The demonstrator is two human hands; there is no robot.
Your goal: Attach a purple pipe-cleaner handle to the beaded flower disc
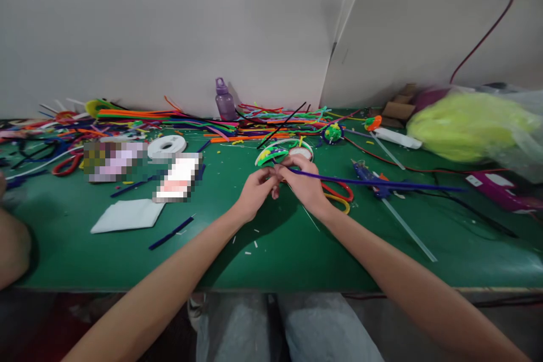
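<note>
While the fingertips of both hands are brought together near the middle of the green surface [280, 271], a long blue pipe cleaner [348, 180] is pinched by the left hand [257, 189] and the right hand [303, 178]; the exact grip of each finger is partly hidden. From the fingers, its free length is stretched out to the right, across the glue gun [363, 173]. Just beyond the fingertips, a green craft piece [272, 155] is seen; whether it is also gripped cannot be told. Beside the right wrist, red and yellow handle loops [350, 192] are partly covered by the arm. Farther back, a green ball [333, 132] and a purple bottle [224, 103] are placed near many coloured pipe cleaners [148, 115]. On the left, a white spool [180, 145], a folded white cloth [127, 216] and a short blue piece [172, 232] are laid out. Some white scraps [248, 253] are scattered in front of the hands.
</note>
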